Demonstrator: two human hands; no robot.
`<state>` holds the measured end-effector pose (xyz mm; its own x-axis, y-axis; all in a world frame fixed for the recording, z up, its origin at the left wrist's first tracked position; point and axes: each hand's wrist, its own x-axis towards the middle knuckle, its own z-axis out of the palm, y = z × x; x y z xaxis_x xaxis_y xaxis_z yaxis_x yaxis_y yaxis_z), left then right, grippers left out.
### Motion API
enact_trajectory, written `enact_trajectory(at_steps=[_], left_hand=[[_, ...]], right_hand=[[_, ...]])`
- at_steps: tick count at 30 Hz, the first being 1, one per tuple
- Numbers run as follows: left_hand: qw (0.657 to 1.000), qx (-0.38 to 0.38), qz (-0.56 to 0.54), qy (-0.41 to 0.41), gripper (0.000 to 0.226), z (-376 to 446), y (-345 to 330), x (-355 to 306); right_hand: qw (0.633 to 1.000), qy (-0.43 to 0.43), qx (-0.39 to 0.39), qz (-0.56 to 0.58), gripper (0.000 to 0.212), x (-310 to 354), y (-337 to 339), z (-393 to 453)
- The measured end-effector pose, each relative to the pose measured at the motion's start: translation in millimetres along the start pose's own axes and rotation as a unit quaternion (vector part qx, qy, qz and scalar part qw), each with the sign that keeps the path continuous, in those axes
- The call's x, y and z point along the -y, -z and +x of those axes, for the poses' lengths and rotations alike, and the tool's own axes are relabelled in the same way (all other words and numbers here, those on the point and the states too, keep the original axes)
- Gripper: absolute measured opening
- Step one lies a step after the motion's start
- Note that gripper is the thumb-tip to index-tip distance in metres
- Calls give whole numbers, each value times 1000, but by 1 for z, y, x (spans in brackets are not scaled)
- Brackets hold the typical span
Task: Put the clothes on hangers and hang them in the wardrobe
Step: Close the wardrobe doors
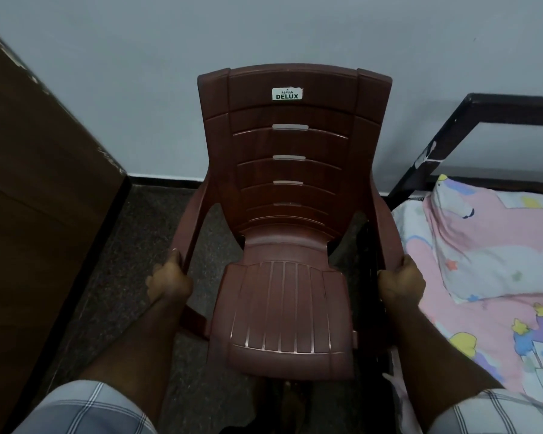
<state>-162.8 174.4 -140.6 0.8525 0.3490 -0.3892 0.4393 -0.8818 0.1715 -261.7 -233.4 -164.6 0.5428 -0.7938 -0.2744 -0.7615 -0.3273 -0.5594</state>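
Observation:
A brown plastic armchair [287, 311] with a white "DELUX" sticker on its backrest stands in front of me, facing me. My left hand [170, 281] grips its left armrest from outside. My right hand [402, 281] grips the right armrest the same way. The seat holds nothing. No clothes or hangers are in view. A tall dark brown wooden panel [41, 189] on the left may be the wardrobe's side; I cannot tell.
A bed [489, 245] with a pink patterned sheet, a pillow [483, 242] and a black metal frame [445, 133] stands close on the right. A pale blue wall lies behind the chair. The floor is dark speckled stone.

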Motion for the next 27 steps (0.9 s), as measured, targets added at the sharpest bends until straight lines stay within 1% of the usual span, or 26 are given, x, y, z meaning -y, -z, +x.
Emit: enact_trajectory(at_steps=[4, 8, 11, 15, 18, 23, 27], left_hand=[[1000, -14, -8, -17, 71, 31, 22, -26], [999, -25, -10, -38, 70, 75, 39, -58], [998, -25, 1, -53, 69, 112, 47, -81], [998, -24, 5, -59, 66, 154, 54, -109], [998, -25, 6, -65, 65, 178, 54, -124], [998, -17, 6, -61, 71, 213, 47, -143], [998, -23, 9, -52, 78, 226, 35, -150]], right_hand=[[1000, 6, -16, 2, 48, 36, -6, 25], [999, 5, -28, 19, 42, 74, -19, 56], [999, -3, -29, 25, 43, 100, -31, 80], [999, 8, -40, 12, 43, 130, -47, 111], [999, 11, -45, 14, 42, 145, -57, 130], [999, 11, -41, 24, 36, 161, -73, 157], [999, 23, -35, -11, 39, 161, -87, 174]])
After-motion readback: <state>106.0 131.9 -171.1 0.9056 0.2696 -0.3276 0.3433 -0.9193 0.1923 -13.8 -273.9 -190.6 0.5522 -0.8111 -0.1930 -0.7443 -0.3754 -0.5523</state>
